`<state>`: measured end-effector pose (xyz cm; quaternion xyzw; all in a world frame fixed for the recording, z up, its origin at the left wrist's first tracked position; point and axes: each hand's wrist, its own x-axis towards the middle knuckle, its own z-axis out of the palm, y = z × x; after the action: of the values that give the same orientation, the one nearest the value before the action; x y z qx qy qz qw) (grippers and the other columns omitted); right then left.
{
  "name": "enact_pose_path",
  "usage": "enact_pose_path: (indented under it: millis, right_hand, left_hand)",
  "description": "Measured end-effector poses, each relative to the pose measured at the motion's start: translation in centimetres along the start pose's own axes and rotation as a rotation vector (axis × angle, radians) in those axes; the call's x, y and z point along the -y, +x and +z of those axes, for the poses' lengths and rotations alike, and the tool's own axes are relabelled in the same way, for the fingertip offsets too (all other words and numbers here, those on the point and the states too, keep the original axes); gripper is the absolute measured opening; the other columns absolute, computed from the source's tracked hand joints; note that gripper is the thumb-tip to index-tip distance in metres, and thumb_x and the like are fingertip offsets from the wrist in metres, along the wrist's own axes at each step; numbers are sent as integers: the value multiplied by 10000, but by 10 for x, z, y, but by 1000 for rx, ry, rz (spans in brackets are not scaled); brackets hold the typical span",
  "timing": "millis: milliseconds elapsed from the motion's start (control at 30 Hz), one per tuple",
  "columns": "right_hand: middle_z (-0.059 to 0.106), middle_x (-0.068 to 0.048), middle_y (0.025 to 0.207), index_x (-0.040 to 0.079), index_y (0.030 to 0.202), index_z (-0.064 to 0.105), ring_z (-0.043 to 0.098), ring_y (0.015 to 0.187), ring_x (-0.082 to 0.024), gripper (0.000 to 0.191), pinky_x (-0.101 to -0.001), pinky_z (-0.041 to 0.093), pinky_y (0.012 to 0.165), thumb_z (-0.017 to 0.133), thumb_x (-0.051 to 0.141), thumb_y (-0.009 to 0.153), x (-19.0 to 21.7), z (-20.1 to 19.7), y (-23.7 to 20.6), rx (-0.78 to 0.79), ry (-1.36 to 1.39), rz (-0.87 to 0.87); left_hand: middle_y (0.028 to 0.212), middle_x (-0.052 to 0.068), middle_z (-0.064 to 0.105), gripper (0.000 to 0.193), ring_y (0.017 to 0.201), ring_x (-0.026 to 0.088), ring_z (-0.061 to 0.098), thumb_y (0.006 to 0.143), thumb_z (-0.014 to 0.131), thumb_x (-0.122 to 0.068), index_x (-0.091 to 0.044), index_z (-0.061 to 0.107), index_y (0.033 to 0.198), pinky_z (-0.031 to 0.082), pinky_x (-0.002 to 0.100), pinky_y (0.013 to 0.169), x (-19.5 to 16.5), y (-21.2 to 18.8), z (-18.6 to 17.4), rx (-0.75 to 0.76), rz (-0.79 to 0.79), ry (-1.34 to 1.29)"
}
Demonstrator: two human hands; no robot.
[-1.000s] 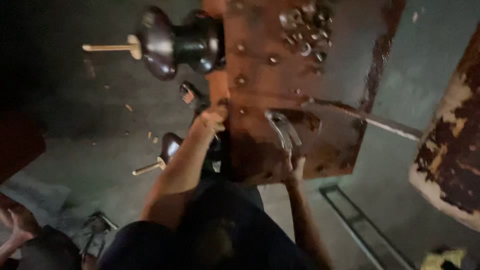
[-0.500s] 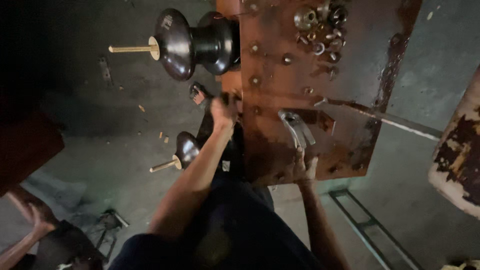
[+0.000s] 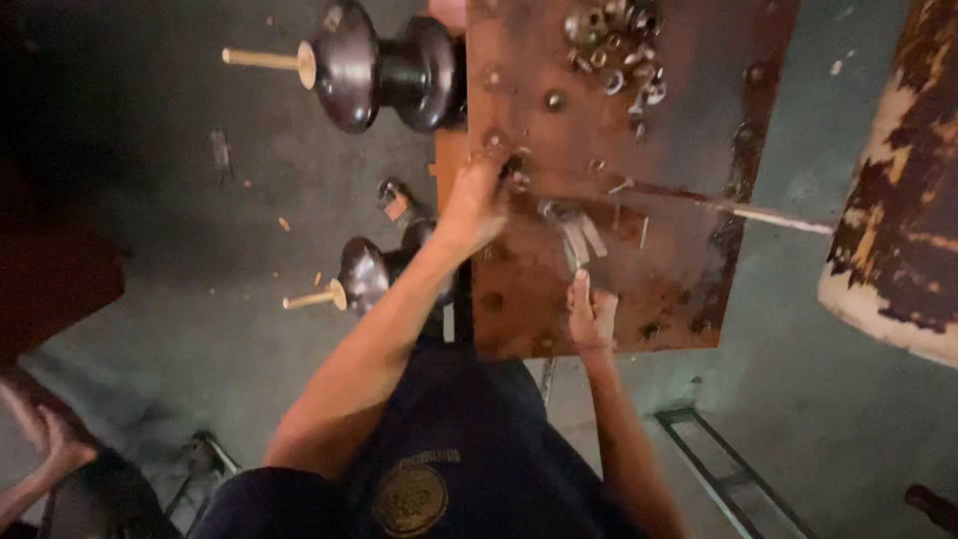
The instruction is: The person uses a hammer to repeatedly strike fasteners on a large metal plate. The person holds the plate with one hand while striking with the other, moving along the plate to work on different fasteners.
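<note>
Left hand [image 3: 477, 205] on rusty plate [image 3: 689, 250] | right hand [image 3: 591, 317] near edge

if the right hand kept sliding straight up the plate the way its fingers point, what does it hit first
Most likely the flat metal wrench lying on the rusty plate just beyond the right hand. The pile of nuts and washers lies much farther on; depth is hard to judge.

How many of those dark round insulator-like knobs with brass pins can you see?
2. The larger knob sticks out left of the rusty plate near its top. The smaller knob sits lower, just left of the left hand. Others may hide behind the plate.
</note>
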<state>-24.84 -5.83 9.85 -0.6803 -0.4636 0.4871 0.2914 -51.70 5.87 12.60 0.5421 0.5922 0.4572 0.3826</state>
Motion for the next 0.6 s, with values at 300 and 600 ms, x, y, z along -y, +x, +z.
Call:
enact_pose_path:
  millis: [300, 600]
  right_hand:
    - [460, 48, 600, 86, 660, 497, 406, 551, -47, 552, -290, 324, 487, 533, 437, 1084, 19, 2, 6, 36, -67, -49]
    - [415, 1, 563, 38, 608, 425, 335, 527, -103, 722, -343, 278, 502, 482, 585, 1076, 16, -2, 11, 75, -237, 10]
  left_hand:
    - [1090, 142, 756, 187, 946, 292, 770, 925, 754, -38, -22, 739, 1111, 589, 351, 781, -17, -34, -8, -211, -166, 3]
    - [1019, 128, 773, 306, 964, 302, 714, 810, 756, 69, -73, 790, 1079, 567, 381, 895, -10, -46, 11, -337, -61, 79]
